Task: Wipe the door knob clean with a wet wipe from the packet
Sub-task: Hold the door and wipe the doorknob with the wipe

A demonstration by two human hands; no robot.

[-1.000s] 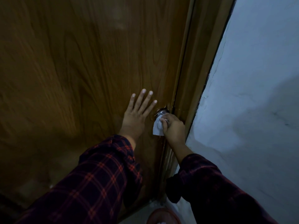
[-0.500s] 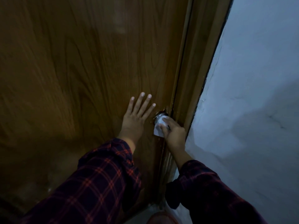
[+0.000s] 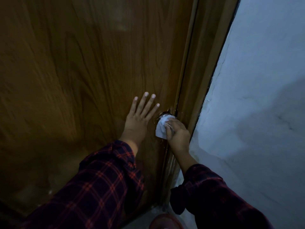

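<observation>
The right hand [image 3: 179,135] holds a white wet wipe [image 3: 161,129] tight and presses it on the door knob [image 3: 163,115] — only a bit of shiny metal peeks out at the far edge. The knob sits at the right edge of the brown wooden door [image 3: 82,71]. Just left of it, the left hand [image 3: 137,120] lies flat on the door, fingers spread — holding nothing. Both sleeves are dark red plaid.
</observation>
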